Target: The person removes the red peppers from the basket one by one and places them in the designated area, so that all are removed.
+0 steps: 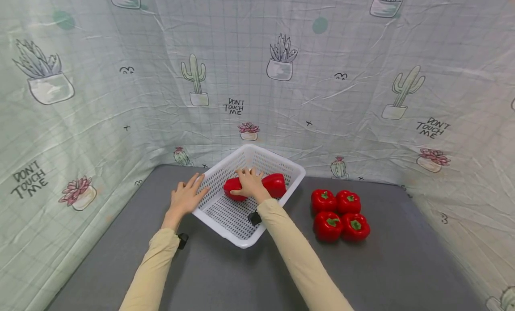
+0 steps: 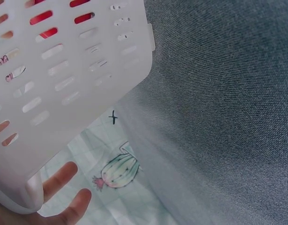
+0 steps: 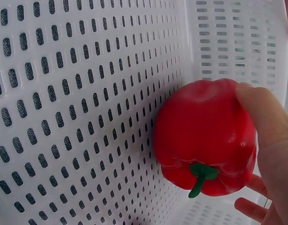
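A white perforated plastic basket [image 1: 225,230] stands turned cornerwise on the grey table. Inside it, my right hand [image 1: 251,184] grips a red bell pepper [image 3: 204,131], the thumb on its near side and other fingers behind; its green stem faces the right wrist camera. Another red bell pepper [image 1: 274,185] lies in the basket, to the right of that hand. My left hand [image 1: 186,197] is at the basket's left rim with fingers spread and fairly straight. In the left wrist view two fingers [image 2: 71,208] extend outside the basket wall, while the palm is mostly hidden.
Several red bell peppers [image 1: 339,215] stand close together on the table [image 1: 386,257], right of the basket. A patterned cloth curtain [image 1: 249,78] hangs behind the table and on both sides. Small black devices [image 1: 183,240] sit at the wrists.
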Demonstrator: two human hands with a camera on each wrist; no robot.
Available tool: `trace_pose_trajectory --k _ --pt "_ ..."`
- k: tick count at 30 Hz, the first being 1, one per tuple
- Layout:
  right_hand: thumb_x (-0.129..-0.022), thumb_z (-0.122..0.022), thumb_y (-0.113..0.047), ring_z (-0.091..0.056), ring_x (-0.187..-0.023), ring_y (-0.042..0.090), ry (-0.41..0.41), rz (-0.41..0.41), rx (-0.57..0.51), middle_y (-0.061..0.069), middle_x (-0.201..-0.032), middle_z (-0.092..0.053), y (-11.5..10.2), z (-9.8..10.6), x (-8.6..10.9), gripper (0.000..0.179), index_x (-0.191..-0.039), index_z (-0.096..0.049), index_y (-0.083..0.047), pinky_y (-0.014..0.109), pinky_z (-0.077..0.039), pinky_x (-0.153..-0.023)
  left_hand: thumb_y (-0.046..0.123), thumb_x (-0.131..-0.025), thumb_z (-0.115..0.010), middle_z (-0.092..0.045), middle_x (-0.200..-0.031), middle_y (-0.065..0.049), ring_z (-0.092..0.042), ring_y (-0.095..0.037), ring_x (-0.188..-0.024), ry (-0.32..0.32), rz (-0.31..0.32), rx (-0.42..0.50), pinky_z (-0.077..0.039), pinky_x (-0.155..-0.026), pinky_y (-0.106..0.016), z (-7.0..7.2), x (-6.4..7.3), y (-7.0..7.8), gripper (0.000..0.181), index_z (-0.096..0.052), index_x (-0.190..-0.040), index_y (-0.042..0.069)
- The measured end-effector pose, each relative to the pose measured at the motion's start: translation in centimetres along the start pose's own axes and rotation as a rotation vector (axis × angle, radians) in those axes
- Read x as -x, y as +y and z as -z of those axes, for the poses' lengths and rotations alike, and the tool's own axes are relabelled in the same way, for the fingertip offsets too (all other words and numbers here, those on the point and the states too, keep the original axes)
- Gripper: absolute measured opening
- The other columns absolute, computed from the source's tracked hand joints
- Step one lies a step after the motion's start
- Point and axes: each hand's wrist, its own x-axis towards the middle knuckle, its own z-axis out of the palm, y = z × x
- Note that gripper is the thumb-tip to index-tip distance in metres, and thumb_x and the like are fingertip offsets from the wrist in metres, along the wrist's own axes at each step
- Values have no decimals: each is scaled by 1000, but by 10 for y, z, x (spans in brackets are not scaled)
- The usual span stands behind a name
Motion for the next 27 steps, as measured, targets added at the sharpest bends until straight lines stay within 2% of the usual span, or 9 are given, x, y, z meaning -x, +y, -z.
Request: trace_pose_trajectory --k 16,27 --pt "-73 -66 -46 -27 -127 30 -65 -4 42 10 -136 -41 0 -2 7 81 -138 -29 -18 57 -22 -102 50 -91 -31 -20 -149 -11 -31 -44 -118 0 -11 -1 -29 -86 -63 -1 1 -1 62 -21 -143 17" --pt "-73 -66 -46 -31 -125 28 -58 -17 94 9 -134 -43 0 -1 7 79 -137 -32 -16 57 -23 -101 49 -91 -32 -20 -149 -12 -31 -45 -118 0 -6 -4 -29 -87 -63 -2 -1 -1 62 -20 -143 16"
